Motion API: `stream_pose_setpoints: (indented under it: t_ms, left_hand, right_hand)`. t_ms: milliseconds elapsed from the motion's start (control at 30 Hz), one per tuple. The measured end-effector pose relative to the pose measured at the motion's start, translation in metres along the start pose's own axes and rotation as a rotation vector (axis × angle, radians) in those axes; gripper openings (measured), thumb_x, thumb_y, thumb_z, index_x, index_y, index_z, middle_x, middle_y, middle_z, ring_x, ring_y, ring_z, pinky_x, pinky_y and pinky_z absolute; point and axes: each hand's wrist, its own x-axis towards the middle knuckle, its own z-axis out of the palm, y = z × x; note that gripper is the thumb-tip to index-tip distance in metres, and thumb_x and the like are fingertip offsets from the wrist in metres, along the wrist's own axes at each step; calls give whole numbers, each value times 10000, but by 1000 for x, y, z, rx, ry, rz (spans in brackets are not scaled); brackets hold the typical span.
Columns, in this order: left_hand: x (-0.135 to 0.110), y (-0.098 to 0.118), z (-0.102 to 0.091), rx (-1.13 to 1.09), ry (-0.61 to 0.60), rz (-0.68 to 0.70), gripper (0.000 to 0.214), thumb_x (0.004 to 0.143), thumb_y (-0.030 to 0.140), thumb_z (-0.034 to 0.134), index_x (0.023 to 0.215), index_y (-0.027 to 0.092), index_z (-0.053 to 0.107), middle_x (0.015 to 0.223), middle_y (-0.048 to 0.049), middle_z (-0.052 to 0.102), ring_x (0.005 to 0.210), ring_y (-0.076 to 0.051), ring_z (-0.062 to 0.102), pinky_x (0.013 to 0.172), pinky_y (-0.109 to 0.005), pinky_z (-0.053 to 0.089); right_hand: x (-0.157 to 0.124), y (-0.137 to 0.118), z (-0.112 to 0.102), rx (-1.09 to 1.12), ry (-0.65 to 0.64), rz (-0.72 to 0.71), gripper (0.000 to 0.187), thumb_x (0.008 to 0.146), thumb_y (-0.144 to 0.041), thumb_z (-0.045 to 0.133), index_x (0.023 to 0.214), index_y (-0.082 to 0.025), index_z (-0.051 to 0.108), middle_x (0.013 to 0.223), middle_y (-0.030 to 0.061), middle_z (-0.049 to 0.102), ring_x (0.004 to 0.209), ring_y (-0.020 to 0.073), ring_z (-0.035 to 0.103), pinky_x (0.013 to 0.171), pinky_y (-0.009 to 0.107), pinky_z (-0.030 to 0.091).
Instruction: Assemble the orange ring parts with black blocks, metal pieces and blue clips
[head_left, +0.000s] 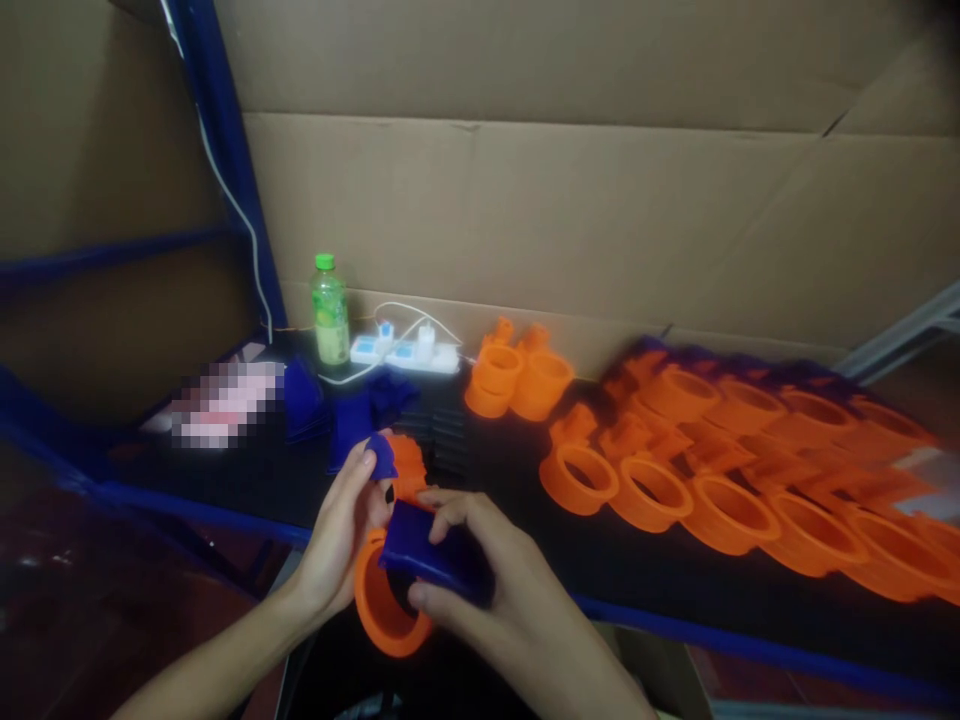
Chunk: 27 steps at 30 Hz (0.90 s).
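Gripping half closed: right fingers (pixel 459 512), one blue piece (pixel 427 550); left fingers (pixel 349 490), one orange ring (pixel 384 628)

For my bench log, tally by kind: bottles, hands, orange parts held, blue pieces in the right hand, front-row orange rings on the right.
Bottle: 1
Hands: 2 (left hand, right hand)
Orange part held: 1
Blue piece in the right hand: 1
Front-row orange rings: at least 5, blurred toward the edge
Total: at least 10
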Motion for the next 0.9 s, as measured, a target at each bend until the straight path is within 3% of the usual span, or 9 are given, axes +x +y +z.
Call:
stream_pose_setpoints:
  t_ms: [100, 267, 500, 667, 900]
  left_hand:
    - [-1, -1, -1, 12, 36, 88, 506, 900, 361, 686, 1371, 260, 532, 1141, -60, 723, 935, -201, 717, 872, -324, 549]
    - [-1, -1, 0, 69, 30, 116, 564, 865, 297, 731, 1390, 307, 523, 1226, -63, 699, 1014, -213, 705, 878, -334, 568]
    - [0, -3, 4, 144, 33, 156, 596, 818, 231, 774, 1367, 303, 553, 1297, -57, 664, 1075, -197, 682, 911, -278, 545]
    - [1, -1, 5, 150, 40, 186, 545, 834, 230, 762, 1334, 308, 562, 1204, -36, 687, 1037, -173, 674, 860, -239, 533]
    - [5, -2, 3, 128, 34, 177, 517, 812, 212, 774, 1291, 281, 594, 1176, -39, 683, 990, -166, 666, 872, -261, 526]
  right_hand:
    - [2, 5, -1, -33, 118, -19, 273, 897, -330, 691, 1138, -279, 574, 1293, 41, 610, 1190, 225, 587, 1017, 373, 491]
    - [11, 16, 2, -119, 303, -99, 367, 963, -358, 594, 1320, -302, 527, 1326, 54, 583, 1218, 221, 566, 1064, 396, 457]
    - [22, 25, 8, -135, 256, -108, 365, 985, -351, 562, 1347, -308, 538, 1340, 45, 586, 1226, 216, 568, 1067, 391, 462]
    - [21, 25, 9, -147, 255, -126, 374, 986, -348, 570, 1357, -322, 529, 1352, 33, 571, 1246, 204, 551, 1079, 376, 449]
    - [25, 29, 12, -176, 245, -120, 358, 988, -353, 565, 1344, -324, 533, 1325, 20, 584, 1225, 191, 559, 1063, 354, 453]
